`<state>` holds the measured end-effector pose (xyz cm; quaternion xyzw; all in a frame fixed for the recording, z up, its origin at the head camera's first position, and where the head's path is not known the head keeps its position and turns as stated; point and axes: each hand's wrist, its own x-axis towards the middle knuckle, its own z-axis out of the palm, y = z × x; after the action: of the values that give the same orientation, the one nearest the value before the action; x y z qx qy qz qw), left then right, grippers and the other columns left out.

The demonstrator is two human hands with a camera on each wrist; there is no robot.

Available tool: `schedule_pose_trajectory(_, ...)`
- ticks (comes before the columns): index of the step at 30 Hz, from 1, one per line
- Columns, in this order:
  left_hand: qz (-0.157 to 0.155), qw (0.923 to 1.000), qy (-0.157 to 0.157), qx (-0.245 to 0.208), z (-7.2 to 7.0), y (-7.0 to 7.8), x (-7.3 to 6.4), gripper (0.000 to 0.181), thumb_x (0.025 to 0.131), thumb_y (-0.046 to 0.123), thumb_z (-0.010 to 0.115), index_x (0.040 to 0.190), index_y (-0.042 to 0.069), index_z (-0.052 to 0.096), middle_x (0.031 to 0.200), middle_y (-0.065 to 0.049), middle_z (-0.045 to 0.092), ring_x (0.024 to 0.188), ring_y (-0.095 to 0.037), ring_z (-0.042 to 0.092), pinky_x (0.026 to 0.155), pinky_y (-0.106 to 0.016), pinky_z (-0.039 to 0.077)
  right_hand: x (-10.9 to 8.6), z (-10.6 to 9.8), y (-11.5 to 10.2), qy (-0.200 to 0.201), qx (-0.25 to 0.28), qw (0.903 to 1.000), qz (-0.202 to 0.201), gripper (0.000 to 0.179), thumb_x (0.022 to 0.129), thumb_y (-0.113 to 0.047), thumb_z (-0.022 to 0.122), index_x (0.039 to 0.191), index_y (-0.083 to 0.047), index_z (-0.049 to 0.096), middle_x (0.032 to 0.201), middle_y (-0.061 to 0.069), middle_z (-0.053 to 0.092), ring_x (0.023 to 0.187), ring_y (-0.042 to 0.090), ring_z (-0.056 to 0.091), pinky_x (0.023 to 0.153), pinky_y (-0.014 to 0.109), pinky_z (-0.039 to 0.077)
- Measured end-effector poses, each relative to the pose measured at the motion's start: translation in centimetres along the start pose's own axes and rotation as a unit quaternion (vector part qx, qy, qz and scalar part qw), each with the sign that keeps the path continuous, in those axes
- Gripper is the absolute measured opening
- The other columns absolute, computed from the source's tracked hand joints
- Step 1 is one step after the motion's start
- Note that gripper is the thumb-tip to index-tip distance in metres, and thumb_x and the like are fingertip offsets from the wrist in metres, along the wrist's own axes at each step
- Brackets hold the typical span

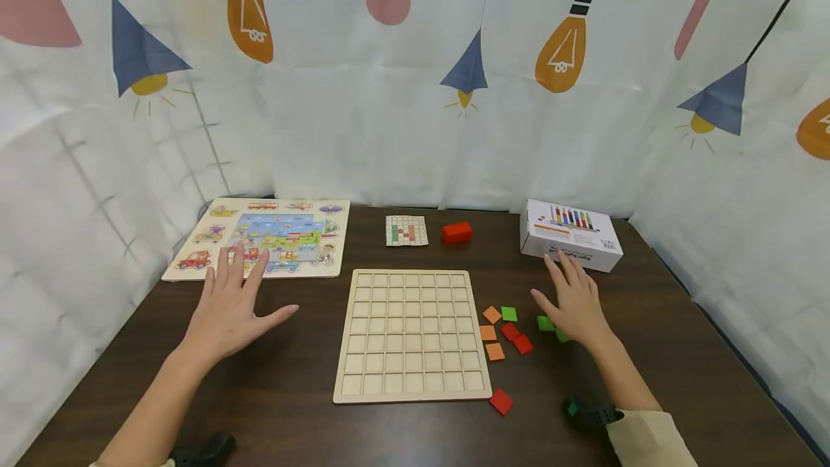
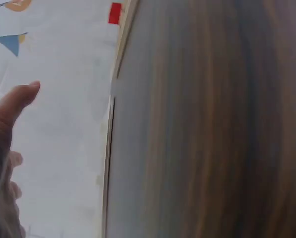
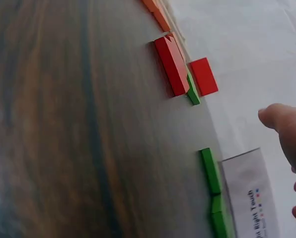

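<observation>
With fingers spread, my left hand (image 1: 227, 316) is nearest the picture puzzle board (image 1: 305, 247) of vehicles and holds nothing. My right hand (image 1: 573, 301), also spread and holding nothing, hovers over green square tiles (image 1: 545, 323), one partly hidden by it. Between the hands lies a pale wooden grid board (image 1: 413, 337) with bare square cells. Along its right edge are several loose tiles: orange tiles (image 1: 495, 352), red tiles (image 1: 522, 344) and a green tile (image 1: 509, 314). One red tile (image 1: 501, 401) lies by the board's lower right corner.
A white box (image 1: 570, 235) with printed coloured bars stands at the back right. Behind the grid board are a small pattern card (image 1: 406, 230) and a red block (image 1: 457, 233). Printed white curtains (image 1: 389, 135) hang around the dark wooden table (image 1: 279, 395).
</observation>
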<state>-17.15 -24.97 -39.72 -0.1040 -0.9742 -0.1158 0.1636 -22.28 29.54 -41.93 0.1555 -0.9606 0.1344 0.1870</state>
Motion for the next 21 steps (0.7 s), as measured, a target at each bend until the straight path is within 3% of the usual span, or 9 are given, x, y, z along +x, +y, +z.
schedule_pose_trajectory(4, 0.023, 0.9988, -0.017, -0.039, 1.8, 0.8, 0.1, 0.099, 0.078, 0.062, 0.058, 0.147, 0.004, 0.016, 0.15, -0.024, -0.007, 0.134, -0.031, -0.02, 0.103, -0.061, 0.002, -0.2, 0.5, 0.8, -0.014, 0.044, 0.9989, 0.01, 0.062, 0.09, -0.033, 0.056, 0.139, -0.001, 0.035, 0.142, 0.026, 0.026, 0.126, 0.047, 0.022, 0.092, 0.067, 0.021)
schedule_pose_trajectory(8, 0.05, 0.9946, -0.054, -0.074, 3.8, 1.6, 0.0, 0.098, 0.077, 0.062, 0.059, 0.147, 0.006, 0.019, 0.15, -0.024, -0.001, 0.136, -0.035, -0.012, 0.104, -0.06, 0.008, -0.5, 1.2, 1.4, -0.033, 0.076, 0.9964, 0.015, 0.058, 0.09, -0.026, 0.058, 0.136, 0.003, 0.039, 0.138, 0.028, 0.031, 0.123, 0.048, 0.026, 0.089, 0.067, 0.022)
schedule_pose_trajectory(11, 0.056, 0.9868, -0.091, -0.122, 4.8, 2.4, -0.3, 0.098, 0.077, 0.062, 0.06, 0.148, 0.011, 0.017, 0.151, -0.02, 0.0, 0.137, -0.037, -0.005, 0.102, -0.061, 0.013, -0.7, 1.6, 1.6, -0.041, 0.089, 0.9952, 0.011, 0.054, 0.089, -0.024, 0.059, 0.133, 0.003, 0.043, 0.135, 0.028, 0.035, 0.121, 0.047, 0.028, 0.09, 0.066, 0.023)
schedule_pose_trajectory(17, 0.072, 0.964, -0.144, -0.211, 5.5, 3.8, -1.5, 0.095, 0.076, 0.06, 0.063, 0.148, 0.02, 0.018, 0.153, -0.009, 0.006, 0.136, -0.035, 0.012, 0.094, -0.06, 0.03, -0.9, 2.4, 1.2, -0.047, 0.112, 0.9923, -0.025, 0.046, 0.089, -0.021, 0.061, 0.128, 0.0, 0.051, 0.129, 0.024, 0.045, 0.118, 0.041, 0.034, 0.09, 0.062, 0.025)
schedule_pose_trajectory(19, 0.1, 0.9602, -0.148, -0.215, 5.7, 4.2, -1.9, 0.095, 0.074, 0.062, 0.063, 0.148, 0.019, 0.021, 0.153, -0.008, 0.011, 0.136, -0.033, 0.016, 0.101, -0.053, 0.027, -1.0, 2.6, 0.8, -0.056, 0.117, 0.991, -0.034, 0.044, 0.088, -0.021, 0.062, 0.126, -0.002, 0.053, 0.127, 0.021, 0.048, 0.116, 0.039, 0.036, 0.09, 0.061, 0.026)
schedule_pose_trajectory(21, 0.14, 0.958, -0.145, -0.204, 5.7, 4.6, -2.2, 0.099, 0.069, 0.065, 0.064, 0.147, 0.017, 0.024, 0.152, -0.008, 0.015, 0.136, -0.031, 0.017, 0.108, -0.041, 0.016, -1.1, 2.8, 0.5, -0.064, 0.119, 0.9898, -0.043, 0.041, 0.087, -0.021, 0.062, 0.124, -0.004, 0.056, 0.126, 0.018, 0.049, 0.116, 0.036, 0.037, 0.091, 0.061, 0.027)
